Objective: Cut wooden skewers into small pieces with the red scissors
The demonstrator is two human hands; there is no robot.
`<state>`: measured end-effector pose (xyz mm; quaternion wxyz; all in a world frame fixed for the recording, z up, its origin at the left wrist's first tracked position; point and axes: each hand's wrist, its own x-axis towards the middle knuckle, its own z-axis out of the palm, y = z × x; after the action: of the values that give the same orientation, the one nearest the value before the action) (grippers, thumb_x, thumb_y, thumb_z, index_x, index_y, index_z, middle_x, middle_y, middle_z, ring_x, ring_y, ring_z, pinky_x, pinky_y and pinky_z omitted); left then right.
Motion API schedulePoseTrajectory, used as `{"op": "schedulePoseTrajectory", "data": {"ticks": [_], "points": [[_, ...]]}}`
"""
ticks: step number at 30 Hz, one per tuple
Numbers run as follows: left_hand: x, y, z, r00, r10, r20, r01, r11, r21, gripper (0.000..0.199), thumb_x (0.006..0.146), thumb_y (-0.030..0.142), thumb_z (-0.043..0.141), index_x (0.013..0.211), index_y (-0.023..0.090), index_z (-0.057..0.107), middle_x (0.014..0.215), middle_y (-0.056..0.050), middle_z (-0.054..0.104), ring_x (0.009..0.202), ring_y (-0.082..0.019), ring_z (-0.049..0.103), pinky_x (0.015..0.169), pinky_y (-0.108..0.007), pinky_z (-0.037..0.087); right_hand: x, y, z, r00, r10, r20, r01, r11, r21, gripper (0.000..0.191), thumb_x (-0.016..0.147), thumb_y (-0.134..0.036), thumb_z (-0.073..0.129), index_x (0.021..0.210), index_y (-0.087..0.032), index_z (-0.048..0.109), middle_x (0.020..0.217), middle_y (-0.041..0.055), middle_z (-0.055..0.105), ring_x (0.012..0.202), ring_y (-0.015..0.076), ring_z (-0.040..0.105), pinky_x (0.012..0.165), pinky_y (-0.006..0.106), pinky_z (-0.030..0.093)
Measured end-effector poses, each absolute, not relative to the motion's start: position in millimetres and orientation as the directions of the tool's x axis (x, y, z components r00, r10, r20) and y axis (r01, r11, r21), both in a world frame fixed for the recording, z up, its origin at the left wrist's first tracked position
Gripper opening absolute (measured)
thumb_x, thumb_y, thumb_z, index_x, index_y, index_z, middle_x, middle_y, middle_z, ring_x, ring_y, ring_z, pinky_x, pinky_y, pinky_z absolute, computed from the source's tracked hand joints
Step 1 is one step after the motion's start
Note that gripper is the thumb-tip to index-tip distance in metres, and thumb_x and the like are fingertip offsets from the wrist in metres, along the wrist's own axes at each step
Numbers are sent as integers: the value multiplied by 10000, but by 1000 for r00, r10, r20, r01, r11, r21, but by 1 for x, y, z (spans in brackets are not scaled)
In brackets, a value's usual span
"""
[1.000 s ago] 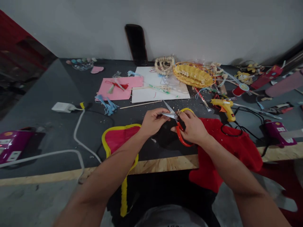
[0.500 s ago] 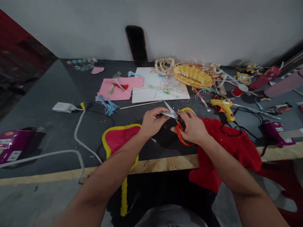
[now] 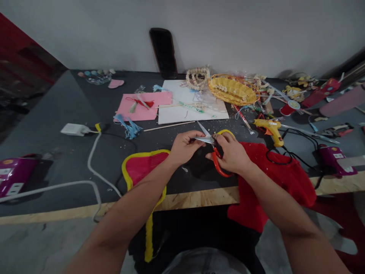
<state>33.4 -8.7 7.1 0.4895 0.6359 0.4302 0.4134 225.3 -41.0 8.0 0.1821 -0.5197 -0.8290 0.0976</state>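
Plain grey wall (image 3: 114,34) backs a dark grey table (image 3: 71,163), whose front edge shows bare, pale, flecked wood. Over the table, close to that edge, the right hand (image 3: 232,154) has its grip closed around the red-handled scissors (image 3: 210,140), their blades parted and pointing toward the left hand (image 3: 185,146). The left thumb and fingers come together right at the blades; whether they pinch something small, I cannot tell.

Just beside the left forearm lies a pink piece with yellow edging (image 3: 142,165), partly covered by the arm, and a yellow strip (image 3: 149,239) hangs below the table edge. Red cloth (image 3: 285,179) spreads under the right forearm and drapes over the front. Beyond the hands, small pale crumbs dot the surface near a thin stick (image 3: 169,126), a white board (image 3: 171,114) and a pink sheet (image 3: 125,104) with tassels on it. Farther back sits a yellow woven basket (image 3: 239,93); a dark phone (image 3: 164,53) leans upright against the wall. A yellow glue gun (image 3: 273,133) lies to the right, a white plug (image 3: 74,129) and cable to the left. Below, the floor (image 3: 37,243) is pale grey.
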Motion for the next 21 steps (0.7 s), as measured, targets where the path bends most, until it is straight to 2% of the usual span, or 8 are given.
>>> {"op": "schedulePoseTrajectory", "data": {"ticks": [5,9,15,21], "points": [[35,-9,4,281,949,146,42,-164,986,181,762,326,679,805,151,698,710,-35,699,647,-141,628,628,-238,479,223,-45,11,-352,923,153,858,384,-343,513,867,-542,512,1219,-170,501,1140,158,587,1048,321,574,834,443,522],[35,-9,3,236,958,162,103,-191,976,192,735,313,703,820,141,712,795,-52,720,688,-148,630,645,-241,480,222,-44,11,-343,926,159,853,378,-359,523,858,-562,513,1210,-175,501,1143,150,587,1051,316,572,823,438,526],[34,-11,7,256,952,166,179,-216,960,107,763,237,634,777,157,704,669,-13,709,621,-132,627,612,-224,467,224,-41,9,-381,898,221,848,434,-304,659,783,-616,583,1230,-139,499,1125,165,554,1090,341,520,915,484,488],[33,-9,8,297,942,156,207,-223,953,90,759,203,615,733,157,688,640,-1,694,596,-111,606,596,-204,452,226,-39,6,-410,889,202,826,456,-332,651,789,-605,587,1234,-140,491,1146,168,545,1106,337,511,934,485,483]]}}
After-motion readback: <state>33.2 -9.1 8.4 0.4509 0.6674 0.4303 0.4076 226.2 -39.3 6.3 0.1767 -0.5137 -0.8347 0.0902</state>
